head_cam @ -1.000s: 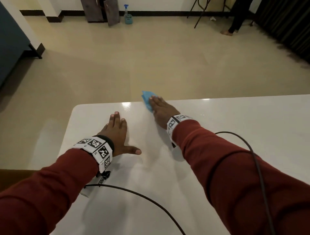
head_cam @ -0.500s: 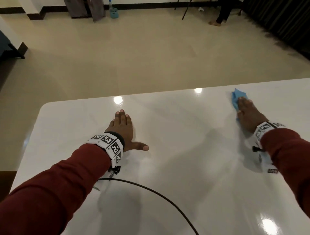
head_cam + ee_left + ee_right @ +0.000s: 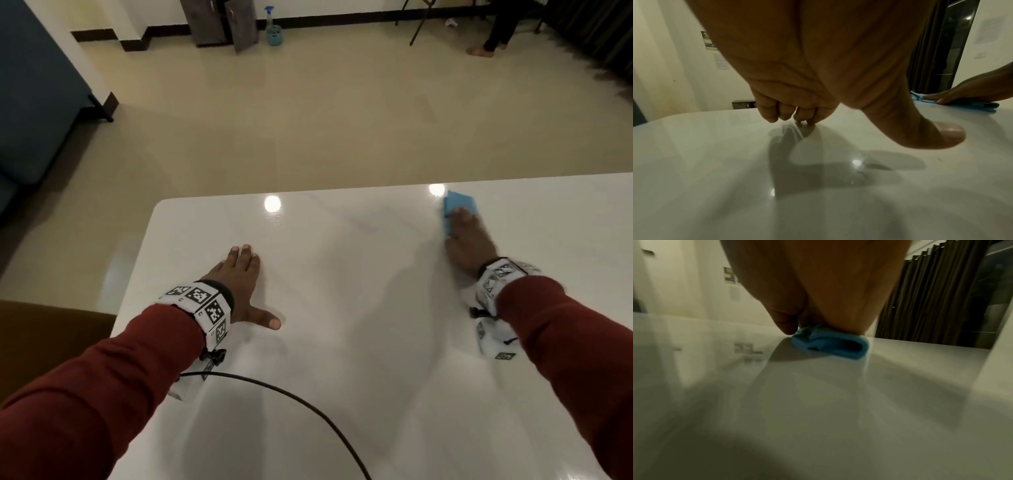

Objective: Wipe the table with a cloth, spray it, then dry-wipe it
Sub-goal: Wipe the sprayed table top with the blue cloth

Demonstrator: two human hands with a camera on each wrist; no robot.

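A glossy white table (image 3: 359, 342) fills the lower half of the head view. My left hand (image 3: 239, 284) lies flat on it near the left end, fingers straight and thumb spread, holding nothing; its fingers (image 3: 774, 113) touch the surface. A folded blue cloth (image 3: 459, 205) lies near the table's far edge, to the right. My right hand (image 3: 466, 236) presses down on it with fingers extended. In the right wrist view the blurred cloth (image 3: 830, 345) bunches under the hand. The left wrist view shows the cloth (image 3: 970, 104) under that hand (image 3: 972, 91). A blue spray bottle (image 3: 274, 29) stands on the floor by the far wall.
A black cable (image 3: 291, 397) runs from my left wrist across the near tabletop. The table's left edge (image 3: 137, 291) is close to my left hand. A dark blue piece of furniture (image 3: 34, 102) stands at the left. A person's leg (image 3: 493, 34) shows at the far right.
My right hand slid the cloth to the right along the far edge, from beside my left hand out to the right. My left hand stayed flat in place.
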